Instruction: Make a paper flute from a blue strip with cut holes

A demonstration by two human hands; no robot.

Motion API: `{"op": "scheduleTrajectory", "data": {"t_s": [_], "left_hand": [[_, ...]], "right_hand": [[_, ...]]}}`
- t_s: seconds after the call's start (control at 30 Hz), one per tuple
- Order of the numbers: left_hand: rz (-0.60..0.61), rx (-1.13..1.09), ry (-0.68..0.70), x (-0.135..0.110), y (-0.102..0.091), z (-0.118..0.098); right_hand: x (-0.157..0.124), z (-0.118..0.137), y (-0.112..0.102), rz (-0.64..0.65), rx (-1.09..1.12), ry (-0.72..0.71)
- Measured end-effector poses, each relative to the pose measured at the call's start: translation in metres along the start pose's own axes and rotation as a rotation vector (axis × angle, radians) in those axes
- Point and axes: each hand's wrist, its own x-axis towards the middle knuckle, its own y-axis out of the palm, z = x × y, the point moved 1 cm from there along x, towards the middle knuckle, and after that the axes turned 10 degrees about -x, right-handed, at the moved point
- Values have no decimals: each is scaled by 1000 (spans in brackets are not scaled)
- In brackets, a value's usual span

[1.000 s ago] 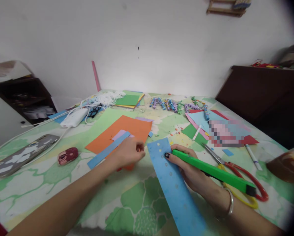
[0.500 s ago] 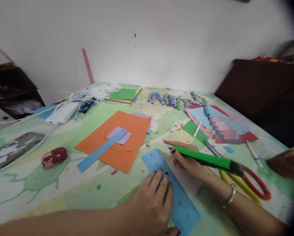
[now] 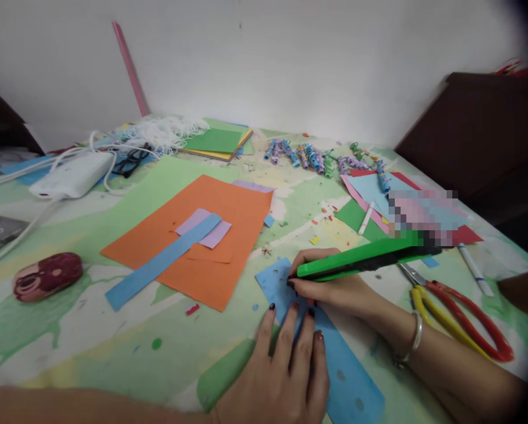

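Observation:
A blue paper strip with several small holes or spots lies on the table in front of me. Flat on its left side, my left hand rests with fingers spread, holding nothing. My right hand is closed around a green and black box cutter, gripped like a pen. The cutter's front end points down at the upper part of the strip, just beyond my left fingertips; its blade is hidden by my fingers. Right of my right wrist lie scissors with red and yellow handles.
Orange paper carries a purple piece and a narrow blue strip. A maroon case and white power strip lie left. Rolled paper curls sit at the back, coloured sheets and white markers right.
My right hand has lowered the box cutter's front end onto the blue strip and closed its extended index finger. My left fingers have spread out. The view has shifted slightly.

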Motion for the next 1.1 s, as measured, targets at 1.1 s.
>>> {"op": "scheduleTrajectory", "data": {"t_s": [1.1], "left_hand": [[138, 212, -17, 1, -12, 1]], "right_hand": [[-1, -1, 1, -47, -428, -74]]}}
